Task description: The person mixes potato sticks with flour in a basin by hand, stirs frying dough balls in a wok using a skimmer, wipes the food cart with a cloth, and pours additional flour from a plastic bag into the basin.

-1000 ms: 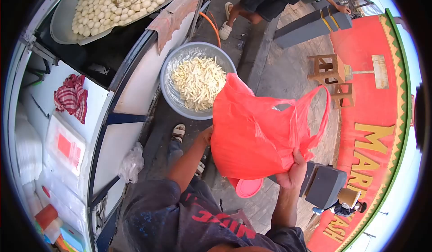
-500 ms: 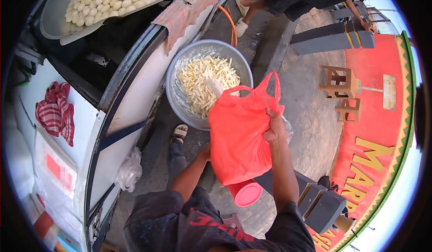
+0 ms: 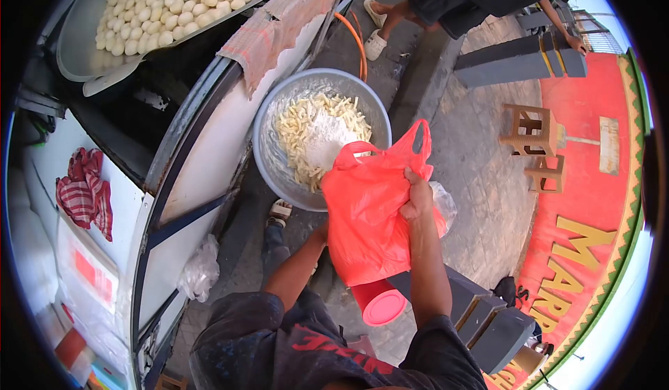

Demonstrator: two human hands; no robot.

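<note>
A red plastic bag is tilted over the near rim of a grey basin. Its mouth faces the basin, where white powder lies on pale cut strips that look like raw potato. My right hand is closed on the bag's right side, below the loop handles. At the lower left, my left hand holds the bag's side; its fingers are mostly hidden behind the plastic. A clear plastic edge sticks out at the right of the bag.
A white cart stands at left, with a pan of round white balls and a red checked cloth. Below the bag is a red container. Brown stools stand at right; a person is beyond the basin.
White powder now covers part of the strips, where only a small pale stream showed before. The bag's mouth has dropped slightly, and my right hand has shifted a little to the left.
</note>
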